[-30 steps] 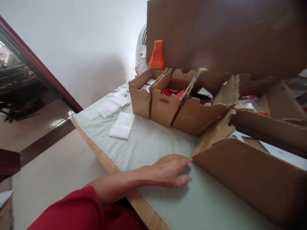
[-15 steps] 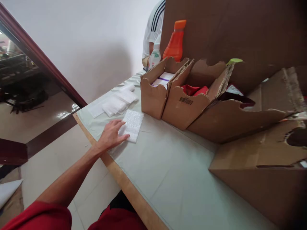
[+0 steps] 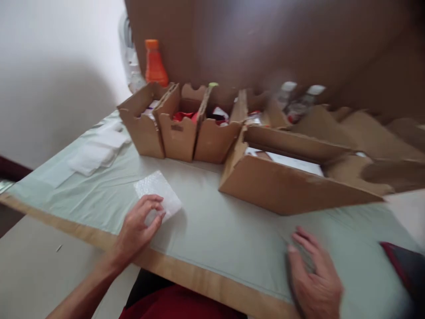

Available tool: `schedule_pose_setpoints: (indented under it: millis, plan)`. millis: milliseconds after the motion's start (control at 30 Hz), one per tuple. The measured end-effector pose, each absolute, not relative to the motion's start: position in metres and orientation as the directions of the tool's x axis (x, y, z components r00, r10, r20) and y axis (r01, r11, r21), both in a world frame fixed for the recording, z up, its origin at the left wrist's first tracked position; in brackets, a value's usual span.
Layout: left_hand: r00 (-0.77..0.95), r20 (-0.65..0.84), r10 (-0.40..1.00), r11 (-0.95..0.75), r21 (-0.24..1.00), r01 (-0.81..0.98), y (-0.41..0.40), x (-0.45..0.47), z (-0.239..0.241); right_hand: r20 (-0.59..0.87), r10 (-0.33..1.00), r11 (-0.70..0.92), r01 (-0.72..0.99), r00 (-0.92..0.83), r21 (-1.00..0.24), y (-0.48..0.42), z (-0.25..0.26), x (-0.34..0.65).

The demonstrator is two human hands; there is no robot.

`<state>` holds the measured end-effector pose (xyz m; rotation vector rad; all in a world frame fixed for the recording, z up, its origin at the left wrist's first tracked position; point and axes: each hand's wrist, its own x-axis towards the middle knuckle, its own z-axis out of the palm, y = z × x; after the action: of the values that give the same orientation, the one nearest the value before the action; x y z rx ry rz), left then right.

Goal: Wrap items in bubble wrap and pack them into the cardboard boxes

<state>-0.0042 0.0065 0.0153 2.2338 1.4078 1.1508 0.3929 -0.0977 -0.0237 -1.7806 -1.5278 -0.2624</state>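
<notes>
My left hand [image 3: 138,225] rests on the near corner of a small white bubble-wrap pouch [image 3: 158,195] that lies on the pale green table cover [image 3: 212,226]; the fingers curl down onto it. My right hand [image 3: 314,277] lies flat on the cover near the front edge, fingers stretched out, holding nothing. Just beyond my right hand stands a wide, low cardboard box [image 3: 285,186] with an open top.
A row of small open cardboard boxes [image 3: 179,128] holds red and white packets at the back. An orange bottle [image 3: 154,64] stands behind them before a tall cardboard sheet [image 3: 265,40]. More white pouches [image 3: 94,153] lie at the left. The wooden table edge [image 3: 186,277] runs in front.
The view has swung to the right. My left hand has pulled the bubble-wrap pouch nearer to the front edge. My right hand has come into view, flat on the cover.
</notes>
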Motion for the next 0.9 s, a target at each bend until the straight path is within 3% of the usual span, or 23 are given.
schedule_pose_setpoints:
  millis: [133,267,567,767,900]
  plan:
    - [0.419,0.479,0.772,-0.634,0.625,0.455,-0.021,0.038,0.003,0.580,0.806,0.111,0.932,0.119,-0.346,-0.112,-0.022,0.379]
    - [0.485,0.388,0.784,-0.610,0.629,0.482,-0.044,0.047,-0.009,0.576,0.817,0.233,0.904,0.018,-0.358,-0.115,-0.016,0.359]
    - [0.427,0.282,0.859,-0.484,0.719,0.499,-0.064,0.041,-0.006,0.385,0.843,0.534,0.675,-0.376,-0.510,-0.095,-0.001,0.298]
    - [0.352,0.378,0.856,-0.514,0.566,0.644,-0.008,-0.008,0.030,0.463,0.817,0.541,0.736,-0.344,-0.407,-0.082,-0.013,0.304]
    - [0.156,0.407,0.900,-0.356,0.479,0.802,0.037,-0.083,0.062,0.519,0.787,0.545,0.769,-0.332,-0.334,-0.067,-0.027,0.310]
